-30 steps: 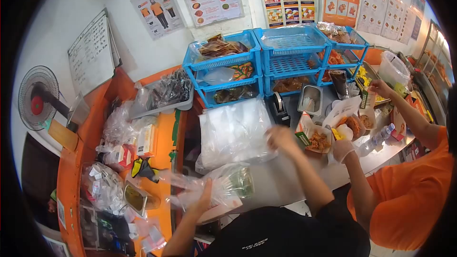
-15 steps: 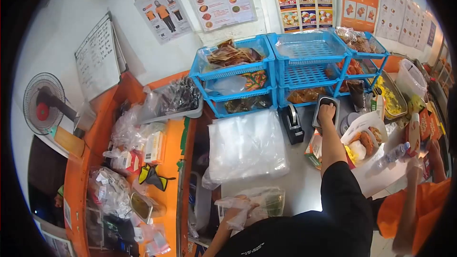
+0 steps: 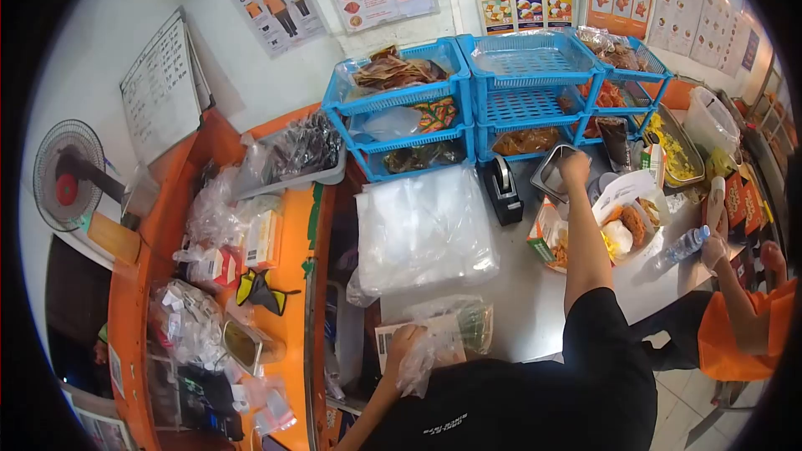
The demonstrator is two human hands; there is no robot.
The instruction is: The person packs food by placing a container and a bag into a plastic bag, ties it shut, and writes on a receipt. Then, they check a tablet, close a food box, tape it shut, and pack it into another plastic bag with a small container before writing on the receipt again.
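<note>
My left hand, low at the counter's front edge, is closed on a crumpled clear plastic bag. Behind it lies a flat plastic packet with a printed, barcoded label and something green inside. My right hand is at the right side of a small metal container, its fingers curled. What those fingers pinch, if anything, is hidden. To the left of the container stands a black tape dispenser. Just below my right forearm, an open food box holds fried pieces and rice, with another box beside it.
A stack of clear plastic bags covers the counter's middle. Blue tiered baskets with food packets line the back. On the right, a co-worker in an orange shirt has a gloved hand near a water bottle.
My right hand has shifted slightly toward the container's right rim. My left hand has turned, showing more of its back. The co-worker's gloved hand is now nearer the bottle. The view has tilted down.
</note>
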